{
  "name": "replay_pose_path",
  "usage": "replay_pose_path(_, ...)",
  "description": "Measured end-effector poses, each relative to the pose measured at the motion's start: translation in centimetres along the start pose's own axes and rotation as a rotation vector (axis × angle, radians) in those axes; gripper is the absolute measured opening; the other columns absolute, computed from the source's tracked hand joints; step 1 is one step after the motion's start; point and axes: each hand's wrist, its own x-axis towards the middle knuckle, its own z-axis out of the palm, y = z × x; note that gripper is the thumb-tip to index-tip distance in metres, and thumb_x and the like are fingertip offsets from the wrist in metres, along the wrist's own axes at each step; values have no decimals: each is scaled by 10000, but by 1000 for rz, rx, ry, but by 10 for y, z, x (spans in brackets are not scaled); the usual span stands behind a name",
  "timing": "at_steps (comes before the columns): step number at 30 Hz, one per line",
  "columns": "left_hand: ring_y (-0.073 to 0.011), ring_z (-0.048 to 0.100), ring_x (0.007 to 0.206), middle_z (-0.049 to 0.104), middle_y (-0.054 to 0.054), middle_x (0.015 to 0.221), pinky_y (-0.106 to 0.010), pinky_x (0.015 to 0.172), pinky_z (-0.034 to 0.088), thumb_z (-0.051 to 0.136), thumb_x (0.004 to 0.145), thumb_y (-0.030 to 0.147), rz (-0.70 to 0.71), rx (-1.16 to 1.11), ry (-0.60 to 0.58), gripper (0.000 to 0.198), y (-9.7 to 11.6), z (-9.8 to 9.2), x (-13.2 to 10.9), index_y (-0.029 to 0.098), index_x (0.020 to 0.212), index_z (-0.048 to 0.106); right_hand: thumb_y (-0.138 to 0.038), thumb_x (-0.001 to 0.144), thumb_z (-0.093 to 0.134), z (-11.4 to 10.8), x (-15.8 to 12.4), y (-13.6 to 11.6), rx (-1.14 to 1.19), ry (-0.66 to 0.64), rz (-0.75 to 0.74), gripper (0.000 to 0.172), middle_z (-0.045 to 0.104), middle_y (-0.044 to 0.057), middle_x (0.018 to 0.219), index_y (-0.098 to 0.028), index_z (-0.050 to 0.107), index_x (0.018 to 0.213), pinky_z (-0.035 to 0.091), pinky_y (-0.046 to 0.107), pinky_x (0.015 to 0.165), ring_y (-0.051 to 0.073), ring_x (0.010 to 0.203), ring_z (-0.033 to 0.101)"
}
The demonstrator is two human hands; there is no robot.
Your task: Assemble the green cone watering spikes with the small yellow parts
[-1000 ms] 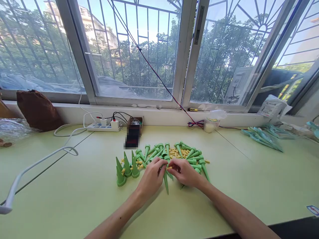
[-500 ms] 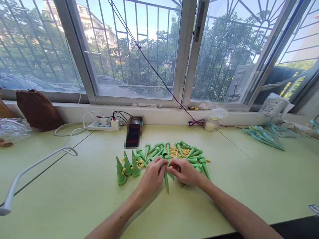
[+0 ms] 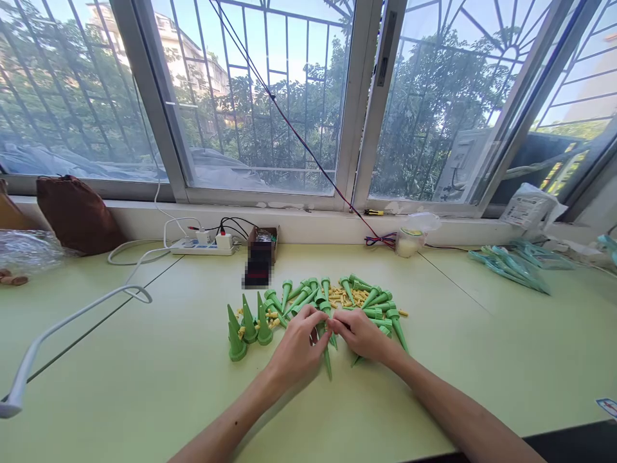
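My left hand [image 3: 299, 339] is closed around the head of a green plastic watering spike [image 3: 328, 365], whose point slants down toward the front of the table. My right hand [image 3: 362, 333] pinches at the top of this spike, its fingertips meeting those of the left. The small yellow peg in the right fingers is almost wholly hidden now. Behind both hands lies a heap of green spikes [image 3: 372, 297] with ribbed caps, among loose yellow pegs [image 3: 340, 297]. To the left, several spikes [image 3: 236, 346] stand point up on their caps, with yellow pieces near them.
A small box [image 3: 268, 236] with a dark, blurred-out item before it stands behind the heap. Left of it lies a power strip [image 3: 207, 248] with cables. A white curved rod [image 3: 62, 328] crosses the left side. A jar [image 3: 409, 242] and teal plastic bags [image 3: 511, 267] are at the back right.
The yellow peg that showed between my right fingertips is now covered by the fingers. The right fingertips have come closer to the left hand. The view has shifted slightly.
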Motion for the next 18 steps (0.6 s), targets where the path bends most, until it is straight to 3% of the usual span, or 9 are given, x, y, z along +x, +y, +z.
replay_pose_path(5,-118,563,662,565,-28,937,-266,638,491,545,912,229,2,-6,12,107,0,0,0,201,954,640,-349,1012,453,0,0,-1,3,20,13,394,438,-43,588,-185,445,653,268,244,555,111,558,369)
replay_pose_path(11,-113,573,673,561,-25,960,-263,655,497,545,904,194,-15,-11,53,130,-1,0,0,209,985,646,-261,956,554,-3,-1,-5,81,55,-15,127,561,-15,708,-176,602,875,335,228,570,119,606,453)
replay_pose_path(18,-120,577,684,558,-26,960,-265,650,504,559,878,175,-26,-4,37,148,0,0,1,207,993,646,-186,938,551,-2,-1,-5,76,55,-10,138,535,-25,674,-180,573,802,328,233,572,121,600,448)
